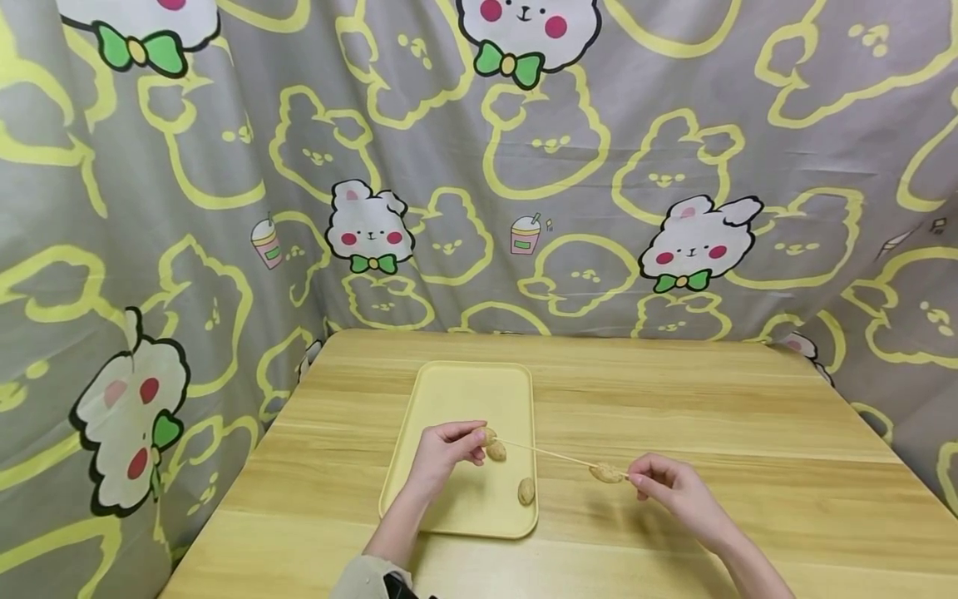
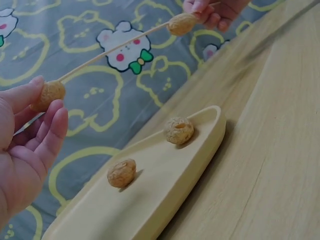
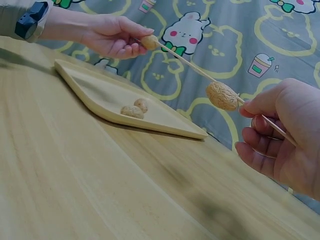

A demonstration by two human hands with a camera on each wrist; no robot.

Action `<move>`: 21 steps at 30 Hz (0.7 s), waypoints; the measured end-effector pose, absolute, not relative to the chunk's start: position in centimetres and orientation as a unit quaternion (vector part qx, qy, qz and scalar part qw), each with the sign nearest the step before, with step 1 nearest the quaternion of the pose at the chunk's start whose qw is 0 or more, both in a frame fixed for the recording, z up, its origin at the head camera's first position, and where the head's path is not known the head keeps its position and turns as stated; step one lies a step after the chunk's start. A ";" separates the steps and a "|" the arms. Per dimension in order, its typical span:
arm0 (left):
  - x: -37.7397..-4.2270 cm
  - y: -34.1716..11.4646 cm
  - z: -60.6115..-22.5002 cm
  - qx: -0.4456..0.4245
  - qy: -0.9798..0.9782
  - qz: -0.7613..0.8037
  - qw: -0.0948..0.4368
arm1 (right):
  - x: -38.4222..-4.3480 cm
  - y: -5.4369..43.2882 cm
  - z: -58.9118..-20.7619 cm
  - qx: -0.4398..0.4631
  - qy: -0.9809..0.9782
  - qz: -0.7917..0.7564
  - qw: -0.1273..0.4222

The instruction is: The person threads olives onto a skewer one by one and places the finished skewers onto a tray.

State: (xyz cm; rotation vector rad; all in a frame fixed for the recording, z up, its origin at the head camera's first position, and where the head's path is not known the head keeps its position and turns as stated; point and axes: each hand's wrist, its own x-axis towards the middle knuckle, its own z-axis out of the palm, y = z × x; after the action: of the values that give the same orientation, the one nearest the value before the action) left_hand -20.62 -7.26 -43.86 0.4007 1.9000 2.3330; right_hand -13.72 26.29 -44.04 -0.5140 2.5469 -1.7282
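A thin wooden skewer (image 1: 554,455) runs between both hands, above the tray's right side and the table. My left hand (image 1: 440,456) pinches a wrinkled tan ball (image 2: 51,94) at the skewer's left end; how deep the tip goes in is hidden. Another wrinkled tan ball (image 3: 222,95) is threaded on the skewer near its other end. Just beyond that ball, my right hand (image 1: 679,492) grips the stick between thumb and fingers, its tail lying along the palm. Two more such balls lie on the yellow tray (image 1: 471,387): one ball (image 2: 122,173) and one with a hole (image 2: 179,130).
The tray sits on the left part of a wooden table (image 1: 674,391). A grey curtain (image 1: 449,141) with rabbit prints hangs along the back and sides. A dark band with a device (image 3: 31,21) is around the left wrist, over a pale sleeve.
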 end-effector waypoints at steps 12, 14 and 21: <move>-20.4 -6.8 -43.9 0.163 0.663 0.730 0.039 | -13.9 26.3 -44.0 -0.185 0.816 -0.548 -0.009; -20.4 -6.7 -43.9 0.163 0.665 0.728 0.039 | -13.9 26.2 -43.9 -0.187 0.816 -0.546 -0.012; -20.2 -6.7 -44.1 0.167 0.662 0.729 0.039 | -14.0 25.8 -44.0 -0.192 0.808 -0.557 -0.013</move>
State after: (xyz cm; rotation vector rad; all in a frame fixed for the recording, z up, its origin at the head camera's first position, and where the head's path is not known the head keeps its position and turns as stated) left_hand -20.22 -6.74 -44.07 0.5132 2.0299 2.2364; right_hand -13.99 25.77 -43.96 -0.6092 2.5582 -1.7647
